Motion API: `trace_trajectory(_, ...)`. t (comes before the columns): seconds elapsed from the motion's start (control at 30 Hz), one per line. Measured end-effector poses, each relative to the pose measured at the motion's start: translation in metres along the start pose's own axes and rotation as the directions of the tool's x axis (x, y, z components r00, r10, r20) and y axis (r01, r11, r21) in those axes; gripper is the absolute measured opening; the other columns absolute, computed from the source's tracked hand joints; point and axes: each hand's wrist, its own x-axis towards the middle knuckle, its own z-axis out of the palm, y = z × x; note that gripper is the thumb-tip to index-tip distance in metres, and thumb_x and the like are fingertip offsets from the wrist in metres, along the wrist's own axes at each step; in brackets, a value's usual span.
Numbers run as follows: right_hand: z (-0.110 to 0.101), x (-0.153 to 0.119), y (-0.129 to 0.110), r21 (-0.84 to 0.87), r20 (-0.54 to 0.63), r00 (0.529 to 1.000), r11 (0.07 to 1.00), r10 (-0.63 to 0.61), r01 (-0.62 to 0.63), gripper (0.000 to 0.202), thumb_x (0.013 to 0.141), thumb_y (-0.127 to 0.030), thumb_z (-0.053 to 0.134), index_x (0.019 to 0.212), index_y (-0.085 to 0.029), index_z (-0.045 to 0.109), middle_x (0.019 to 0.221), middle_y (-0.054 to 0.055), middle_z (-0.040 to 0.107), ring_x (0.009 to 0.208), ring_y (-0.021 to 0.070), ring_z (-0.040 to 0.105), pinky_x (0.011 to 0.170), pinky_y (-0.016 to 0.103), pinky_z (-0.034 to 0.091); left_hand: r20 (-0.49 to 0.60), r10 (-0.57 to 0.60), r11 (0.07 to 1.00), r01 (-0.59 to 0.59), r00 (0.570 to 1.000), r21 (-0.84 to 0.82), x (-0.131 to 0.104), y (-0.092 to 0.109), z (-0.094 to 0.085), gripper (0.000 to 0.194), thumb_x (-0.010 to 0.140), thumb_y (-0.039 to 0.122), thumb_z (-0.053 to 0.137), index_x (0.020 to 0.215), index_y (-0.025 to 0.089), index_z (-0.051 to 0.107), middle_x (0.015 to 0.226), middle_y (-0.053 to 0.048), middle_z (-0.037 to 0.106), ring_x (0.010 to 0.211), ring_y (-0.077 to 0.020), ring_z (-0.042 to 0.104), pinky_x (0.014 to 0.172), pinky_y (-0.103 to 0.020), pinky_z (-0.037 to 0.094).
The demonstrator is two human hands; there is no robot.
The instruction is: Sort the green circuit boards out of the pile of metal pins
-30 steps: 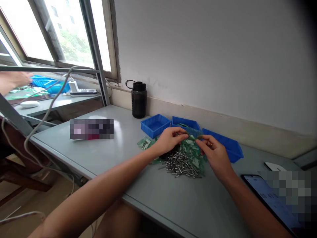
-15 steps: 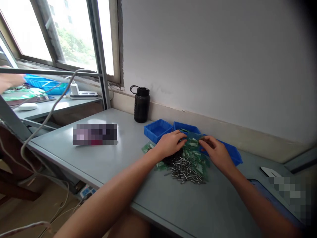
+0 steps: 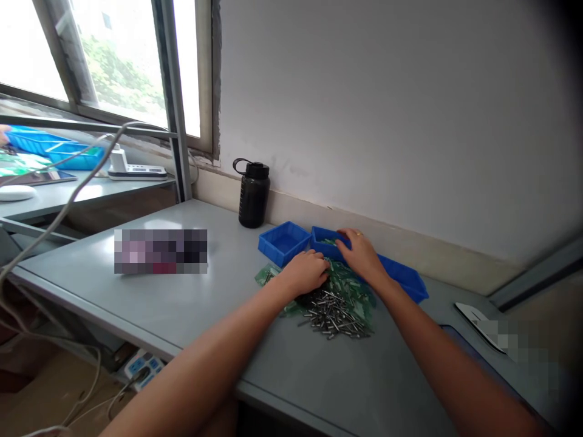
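Observation:
My left hand point(image 3: 306, 272) rests with curled fingers at the left side of a heap of green plastic bags point(image 3: 348, 284); what its fingertips hold, if anything, is hidden. Just in front of the bags lies a loose pile of thin metal pins point(image 3: 334, 315). My right hand point(image 3: 359, 252) reaches to the middle blue bin point(image 3: 321, 234), its thumb and fingers apart at the bin's right end, over some green pieces inside. An empty blue bin point(image 3: 283, 241) stands to the left. A longer blue bin point(image 3: 405, 278) is partly behind my right forearm.
A black bottle point(image 3: 254, 195) stands by the wall. A blurred-out item point(image 3: 160, 251) lies on the left of the table point(image 3: 218, 267). At the right are a white object point(image 3: 476, 325) and a dark flat device. Cables hang at the left.
My right hand has moved left and back from the bags to the middle blue bin. My left hand stays by the heap. The view has shifted slightly to the right.

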Motion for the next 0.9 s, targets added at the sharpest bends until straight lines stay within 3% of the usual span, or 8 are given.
trace_trajectory(0.1, -0.008, -0.032, -0.01, 0.012, 0.045, 0.995, 0.996, -0.092, 0.092, 0.023, 0.085, -0.024, 0.044, 0.101, -0.018, 0.059, 0.102, 0.009, 0.061, 0.098, 0.0224, 0.055, 0.084, 0.035, 0.042, 0.001, 0.014, 0.999, -0.014, 1.0, 0.029, 0.001, 0.003, 0.0, 0.019, 0.084, 0.022, 0.047, 0.087, 0.016, 0.064, 0.088, -0.007, 0.062, 0.086, -0.0223, 0.057, 0.077, -0.034, 0.043)
trace_trajectory(0.17, -0.013, -0.051, -0.009, 0.0, 0.109, 0.991, 0.996, -0.084, 0.084, 0.02, 0.085, -0.023, 0.044, 0.096, -0.019, 0.06, 0.097, 0.007, 0.062, 0.094, 0.0216, 0.056, 0.082, 0.033, 0.042, -0.008, 0.02, 0.999, -0.019, 1.0, 0.038, 0.002, 0.005, -0.001, 0.019, 0.084, 0.022, 0.046, 0.086, 0.016, 0.064, 0.087, -0.007, 0.062, 0.085, -0.0223, 0.057, 0.075, -0.034, 0.044)
trace_trajectory(0.33, -0.017, -0.081, 0.007, -0.096, 0.188, 0.981, 0.995, 0.048, -0.03, 0.021, 0.086, -0.026, 0.043, 0.095, -0.019, 0.061, 0.096, 0.007, 0.062, 0.094, 0.0222, 0.055, 0.08, 0.032, 0.041, -0.056, -0.029, 1.0, 0.029, 0.998, 0.0, 0.002, 0.005, -0.007, 0.022, 0.086, 0.023, 0.043, 0.089, 0.017, 0.064, 0.085, -0.006, 0.061, 0.082, -0.0207, 0.057, 0.074, -0.032, 0.043)
trace_trajectory(0.57, -0.012, -0.091, 0.014, -0.229, 0.236, 0.946, 0.959, 0.223, -0.169, 0.026, 0.083, -0.038, 0.048, 0.095, -0.019, 0.061, 0.094, 0.009, 0.061, 0.092, 0.0249, 0.057, 0.071, 0.031, 0.04, -0.083, -0.058, 0.985, 0.044, 0.995, -0.166, 0.0, 0.008, -0.002, 0.024, 0.087, 0.024, 0.043, 0.099, 0.017, 0.063, 0.093, -0.005, 0.063, 0.089, -0.0197, 0.056, 0.078, -0.03, 0.044)
trace_trajectory(0.73, -0.009, -0.091, 0.019, -0.23, 0.165, 0.965, 0.959, 0.204, -0.163, 0.023, 0.086, -0.034, 0.042, 0.088, -0.021, 0.06, 0.087, 0.007, 0.063, 0.084, 0.023, 0.059, 0.067, 0.03, 0.039, -0.088, -0.042, 0.978, 0.023, 0.995, -0.206, 0.0, 0.014, 0.0, 0.026, 0.088, 0.025, 0.043, 0.101, 0.016, 0.063, 0.096, -0.006, 0.062, 0.09, -0.0201, 0.056, 0.077, -0.03, 0.045)
trace_trajectory(0.9, -0.015, -0.085, 0.017, -0.108, -0.093, 0.994, 0.992, 0.055, -0.065, 0.031, 0.091, -0.031, 0.032, 0.09, -0.018, 0.06, 0.092, 0.01, 0.063, 0.09, 0.024, 0.056, 0.079, 0.034, 0.04, -0.107, -0.062, 0.977, 0.039, 0.992, -0.208, 0.0, 0.018, -0.001, 0.029, 0.089, 0.03, 0.042, 0.106, 0.016, 0.061, 0.099, -0.007, 0.061, 0.094, -0.0208, 0.055, 0.081, -0.031, 0.045)
